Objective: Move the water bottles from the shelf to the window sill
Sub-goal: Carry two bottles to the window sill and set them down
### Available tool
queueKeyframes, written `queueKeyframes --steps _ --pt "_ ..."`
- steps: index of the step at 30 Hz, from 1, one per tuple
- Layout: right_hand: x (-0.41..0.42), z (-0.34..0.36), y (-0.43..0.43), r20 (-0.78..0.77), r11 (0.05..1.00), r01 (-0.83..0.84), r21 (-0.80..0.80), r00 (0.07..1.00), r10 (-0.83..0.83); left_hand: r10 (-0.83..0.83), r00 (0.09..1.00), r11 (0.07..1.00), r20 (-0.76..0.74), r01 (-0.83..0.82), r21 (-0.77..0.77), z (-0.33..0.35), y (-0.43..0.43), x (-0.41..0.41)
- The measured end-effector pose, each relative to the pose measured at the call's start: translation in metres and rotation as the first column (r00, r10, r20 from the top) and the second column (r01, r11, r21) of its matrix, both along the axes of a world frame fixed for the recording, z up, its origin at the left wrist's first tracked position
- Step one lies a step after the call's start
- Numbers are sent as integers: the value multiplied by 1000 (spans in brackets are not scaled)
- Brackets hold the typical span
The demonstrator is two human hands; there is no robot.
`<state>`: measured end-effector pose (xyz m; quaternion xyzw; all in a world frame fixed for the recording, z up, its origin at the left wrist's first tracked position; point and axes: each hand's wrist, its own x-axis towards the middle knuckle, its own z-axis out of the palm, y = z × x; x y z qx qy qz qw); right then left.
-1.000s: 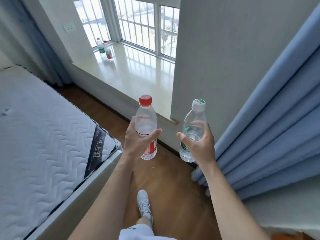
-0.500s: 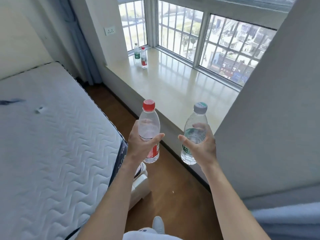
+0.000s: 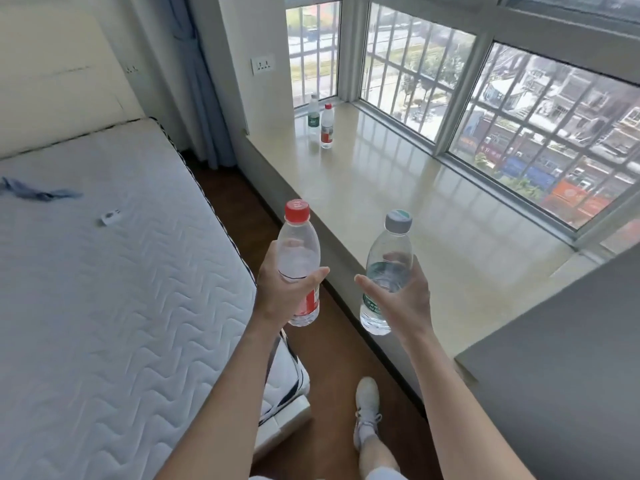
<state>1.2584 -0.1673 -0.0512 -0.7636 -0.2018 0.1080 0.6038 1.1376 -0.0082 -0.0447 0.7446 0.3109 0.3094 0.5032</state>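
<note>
My left hand (image 3: 282,294) grips a clear red-capped bottle (image 3: 300,247) with a red label, held upright over the floor gap beside the bed. My right hand (image 3: 403,299) grips a clear white-capped bottle (image 3: 390,258) with a green label, upright at the front edge of the window sill (image 3: 398,195). At the sill's far left end stand two more bottles close together: a green-labelled one (image 3: 313,114) behind a red-capped one (image 3: 327,128). The shelf is out of view.
A bare white mattress (image 3: 104,271) fills the left, with a blue cloth (image 3: 31,192) and a small white object (image 3: 110,216) on it. Wooden floor (image 3: 332,375) runs between bed and sill. A grey wall (image 3: 571,375) juts in at the right. Barred windows (image 3: 519,126) back the sill.
I have walked forward along the gap between bed and sill, both bottles still held. The sill and the two standing bottles are nearer and larger; the blue curtain at the right has left view.
</note>
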Motion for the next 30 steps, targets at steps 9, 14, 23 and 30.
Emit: queueKeyframes --steps 9,14,23,30 --pt "119 0 102 20 986 -168 2 986 168 145 989 989 21 -145 -4 -2 83 100" --pt "192 12 165 60 962 -274 -18 960 274 239 970 970 40 -241 43 11 128 160" --pt "243 9 251 59 919 -395 -24 917 395 348 937 937 11 -348 -1 18 187 197" --pt "263 -1 327 6 880 -476 4 880 476 451 892 892 6 -451 7 16 244 210"
